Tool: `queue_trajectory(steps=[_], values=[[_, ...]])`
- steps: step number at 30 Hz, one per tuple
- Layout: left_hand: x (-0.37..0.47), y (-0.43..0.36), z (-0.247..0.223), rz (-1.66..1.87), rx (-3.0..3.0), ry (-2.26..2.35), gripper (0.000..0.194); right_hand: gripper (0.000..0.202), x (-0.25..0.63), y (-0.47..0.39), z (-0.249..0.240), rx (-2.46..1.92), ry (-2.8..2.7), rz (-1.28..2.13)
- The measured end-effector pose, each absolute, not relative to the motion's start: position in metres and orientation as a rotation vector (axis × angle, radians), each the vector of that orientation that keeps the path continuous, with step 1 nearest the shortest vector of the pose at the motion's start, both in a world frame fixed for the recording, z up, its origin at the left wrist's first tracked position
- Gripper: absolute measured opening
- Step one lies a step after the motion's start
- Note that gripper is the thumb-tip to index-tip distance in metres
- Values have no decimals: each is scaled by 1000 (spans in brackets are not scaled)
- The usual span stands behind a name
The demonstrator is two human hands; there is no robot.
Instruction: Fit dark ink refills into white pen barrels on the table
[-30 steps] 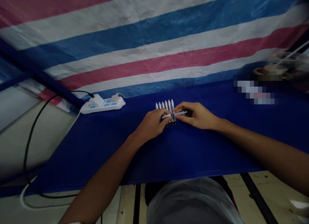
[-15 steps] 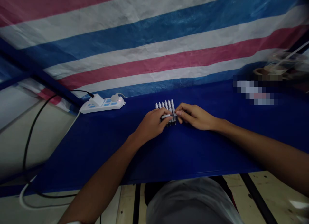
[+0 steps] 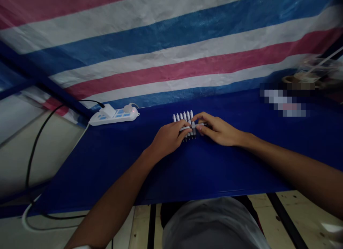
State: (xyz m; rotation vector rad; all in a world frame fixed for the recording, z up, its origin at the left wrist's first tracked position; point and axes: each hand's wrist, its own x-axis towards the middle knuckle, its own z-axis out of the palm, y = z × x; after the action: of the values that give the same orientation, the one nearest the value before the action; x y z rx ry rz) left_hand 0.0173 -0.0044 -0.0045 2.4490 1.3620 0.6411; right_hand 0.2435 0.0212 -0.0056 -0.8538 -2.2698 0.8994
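A white pen lies crosswise between my two hands, its dark narrow tip pointing right. My left hand pinches the pen's left end between thumb and fingers. At the other end is my right hand, with its thumb against the pen's front part and its index finger arched above. The other right fingers are partly hidden. Under and behind the held pen, several white pens lie side by side in a row, dark tips toward me. My hands cover their middles.
A white power strip with plugs and cables sits at the blue table's back left. A striped tarp hangs behind. At the right are a blurred-out item and a roll-like object. A black cable loops at the left.
My right index finger has lifted from the thumb, and more of the held pen, with its tip, shows beside my right thumb. My left hand has stayed nearly still.
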Motion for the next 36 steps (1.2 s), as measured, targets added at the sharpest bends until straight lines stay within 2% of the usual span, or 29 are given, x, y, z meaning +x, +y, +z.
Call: queue_trajectory(steps=[8,22,36], values=[[16,-4,-3,651,2471,1355,21,33,245,24,-8,-859,-2219,867],[18,-6,-6,665,2478,1285,19,22,239,18,-11,-767,-2221,938],[17,-5,-5,642,2522,1291,18,26,243,19,-9,-737,-2257,890]])
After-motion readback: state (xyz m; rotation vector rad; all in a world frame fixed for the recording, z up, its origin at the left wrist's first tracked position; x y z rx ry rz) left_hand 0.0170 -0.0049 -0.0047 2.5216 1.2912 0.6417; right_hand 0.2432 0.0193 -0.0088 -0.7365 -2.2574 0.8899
